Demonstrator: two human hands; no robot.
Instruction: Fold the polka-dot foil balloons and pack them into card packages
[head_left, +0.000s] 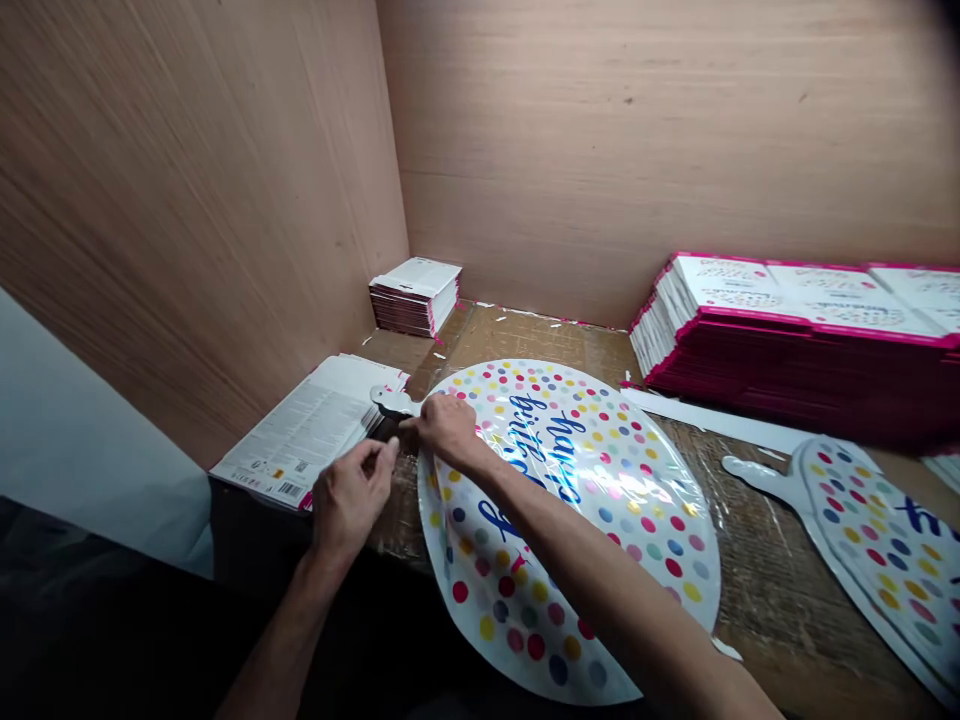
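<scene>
A flat foil balloon (645, 480), white with coloured dots and blue lettering, lies across the taped brown surface in front of me. Its narrow tail (394, 400) points to the left. My right hand (448, 432) is closed at the balloon's left edge, pinching it beside the base of the tail. Just to the left and nearer to me, my left hand (352, 495) has its thumb and forefinger drawn together. Whatever those fingertips hold, if anything, is too small to make out.
Printed white cards (304, 430) lie at the left edge, with a small card stack (416, 295) in the corner. Pink-edged folded cartons (795, 340) stand at the back right. More dotted balloons (874, 540) lie at right. Wooden panels (600, 130) rise behind and left.
</scene>
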